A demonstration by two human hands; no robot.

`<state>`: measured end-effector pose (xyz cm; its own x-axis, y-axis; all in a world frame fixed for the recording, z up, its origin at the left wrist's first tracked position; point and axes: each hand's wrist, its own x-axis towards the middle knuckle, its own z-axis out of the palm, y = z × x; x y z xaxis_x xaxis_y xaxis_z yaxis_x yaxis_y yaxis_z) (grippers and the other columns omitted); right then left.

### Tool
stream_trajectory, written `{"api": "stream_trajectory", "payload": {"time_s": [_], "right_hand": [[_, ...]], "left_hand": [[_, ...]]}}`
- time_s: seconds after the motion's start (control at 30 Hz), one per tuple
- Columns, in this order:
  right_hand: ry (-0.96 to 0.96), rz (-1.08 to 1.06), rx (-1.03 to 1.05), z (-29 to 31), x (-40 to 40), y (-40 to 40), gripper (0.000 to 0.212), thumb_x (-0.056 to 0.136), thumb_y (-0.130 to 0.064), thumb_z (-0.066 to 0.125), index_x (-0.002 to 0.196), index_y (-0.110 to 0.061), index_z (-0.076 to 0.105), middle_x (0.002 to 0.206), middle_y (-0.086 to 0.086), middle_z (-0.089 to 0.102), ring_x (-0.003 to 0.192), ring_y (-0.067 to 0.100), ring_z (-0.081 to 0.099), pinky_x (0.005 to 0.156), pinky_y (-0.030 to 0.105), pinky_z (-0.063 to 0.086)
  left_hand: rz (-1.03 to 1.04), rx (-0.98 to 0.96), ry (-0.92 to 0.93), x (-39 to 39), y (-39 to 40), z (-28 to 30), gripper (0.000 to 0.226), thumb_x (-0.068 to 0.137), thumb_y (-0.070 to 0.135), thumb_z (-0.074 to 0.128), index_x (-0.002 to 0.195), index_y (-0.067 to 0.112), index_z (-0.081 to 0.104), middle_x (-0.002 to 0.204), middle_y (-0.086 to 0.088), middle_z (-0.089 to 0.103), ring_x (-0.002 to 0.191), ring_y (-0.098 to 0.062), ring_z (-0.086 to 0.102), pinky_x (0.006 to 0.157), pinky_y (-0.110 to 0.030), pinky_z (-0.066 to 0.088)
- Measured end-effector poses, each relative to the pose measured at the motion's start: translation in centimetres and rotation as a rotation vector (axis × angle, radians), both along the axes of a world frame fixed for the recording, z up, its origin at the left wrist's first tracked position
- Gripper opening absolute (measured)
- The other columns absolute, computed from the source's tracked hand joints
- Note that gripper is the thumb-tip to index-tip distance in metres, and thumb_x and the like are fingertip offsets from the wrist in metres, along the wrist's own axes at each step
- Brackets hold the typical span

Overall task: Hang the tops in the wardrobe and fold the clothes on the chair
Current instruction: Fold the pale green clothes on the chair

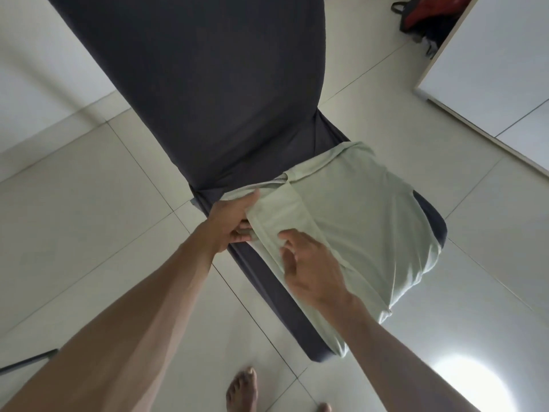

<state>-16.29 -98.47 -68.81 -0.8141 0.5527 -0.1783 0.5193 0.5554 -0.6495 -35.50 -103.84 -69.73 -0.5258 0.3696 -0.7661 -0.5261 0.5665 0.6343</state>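
One garment [356, 221] is all that's on the chair [208, 84] right now, a pale mint-green top or similar, soft and thin-looking, spread across the dark grey seat and hanging a bit over the seat's far side and front corner. It's partly folded already: a long strip along the near side is turned over onto the rest, so you get a doubled panel with a neat straight edge, and there's a hem or collar band bunched up by the backrest. Two hands are on it. Left hand [234, 221] is at the seat's back corner, thumb on top of the cloth and curled fingers tucked under the folded edge, so it's pinching that flap. Right hand [309, 269] is laid on the fold lower down, fingers slightly spread and bent, tips pressing into the fabric; can't really tell if it's gripping or just pressing. Chair count: one, with a tall backrest in a stretchy dark cover. Around it, pale floor tiles, a white wardrobe panel [490, 69] at the upper right, one red and black bag [427, 16] on the floor beyond it, one bare foot [242, 388] plus the toes of a second at the bottom edge, and a thin dark bar at lower left.
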Motion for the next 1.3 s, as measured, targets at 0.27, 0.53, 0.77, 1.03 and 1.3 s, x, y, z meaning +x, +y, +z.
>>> {"api": "stream_trajectory", "payload": {"time_s": [0.27,0.53,0.77,1.03,1.3], "right_hand": [[-0.187,-0.168,0.113,-2.0,4.3,1.9,0.034,0.095,-0.014,0.049,0.127,-0.022,0.06,0.116,0.001,0.055,0.109,0.027,0.051,0.082,0.04,0.05],[-0.296,-0.511,-0.084,-2.3,11.1,2.9,0.035,0.08,-0.027,0.056,0.115,-0.026,0.053,0.114,-0.004,0.057,0.114,0.024,0.05,0.093,0.041,0.048],[-0.232,-0.444,-0.305,-5.0,18.4,3.0,0.01,0.092,-0.026,0.066,0.098,-0.021,0.061,0.095,-0.004,0.066,0.09,0.016,0.06,0.078,0.02,0.044],[-0.133,-0.488,-0.515,-5.2,22.2,3.7,0.026,0.098,-0.043,0.056,0.09,-0.018,0.055,0.082,0.007,0.068,0.07,0.022,0.059,0.055,0.028,0.047],[-0.539,-0.363,-0.285,-9.5,25.3,3.6,0.013,0.101,-0.028,0.046,0.111,-0.023,0.054,0.105,0.004,0.056,0.101,0.03,0.058,0.086,0.044,0.05]], "left_hand": [[-0.321,-0.375,0.53,-0.5,1.2,-1.8,0.029,0.082,0.032,0.065,0.094,0.006,0.068,0.095,-0.01,0.072,0.088,-0.032,0.071,0.061,-0.03,0.054],[-0.797,0.016,1.066,7.0,1.3,-0.7,0.04,0.09,0.048,0.063,0.116,0.019,0.057,0.111,-0.003,0.057,0.105,-0.024,0.055,0.089,-0.046,0.049],[-1.323,-0.131,0.923,13.5,3.7,-0.5,0.082,0.061,0.075,0.075,0.125,0.033,0.045,0.121,0.005,0.047,0.115,-0.022,0.048,0.094,-0.046,0.047],[-1.333,-0.235,0.894,14.5,5.4,-0.6,0.089,0.048,0.064,0.088,0.116,0.034,0.04,0.118,0.003,0.044,0.112,-0.025,0.047,0.09,-0.047,0.047],[-1.347,-0.341,0.885,15.5,6.3,0.1,0.09,0.047,0.071,0.086,0.115,0.033,0.04,0.117,0.002,0.045,0.108,-0.026,0.052,0.082,-0.042,0.046]]}}
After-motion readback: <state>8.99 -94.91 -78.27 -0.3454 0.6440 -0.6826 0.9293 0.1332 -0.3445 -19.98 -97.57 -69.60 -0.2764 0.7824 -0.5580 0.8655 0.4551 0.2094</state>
